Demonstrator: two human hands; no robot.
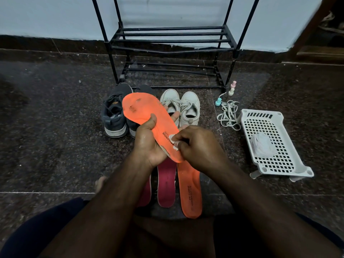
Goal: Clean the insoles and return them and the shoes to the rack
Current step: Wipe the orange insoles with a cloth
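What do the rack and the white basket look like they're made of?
Rack: thin black tubes with a dull painted look, probably metal, with what seem plastic joints. White basket: moulded plastic, judging by its regular grid of holes and smooth matte rim.

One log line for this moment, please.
left hand: holds orange insole | right hand: wipes it with white wipe | shoes: on floor

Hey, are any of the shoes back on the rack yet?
No, the dark shoes and the white shoes stand on the floor in front of the rack, whose visible bars carry nothing.
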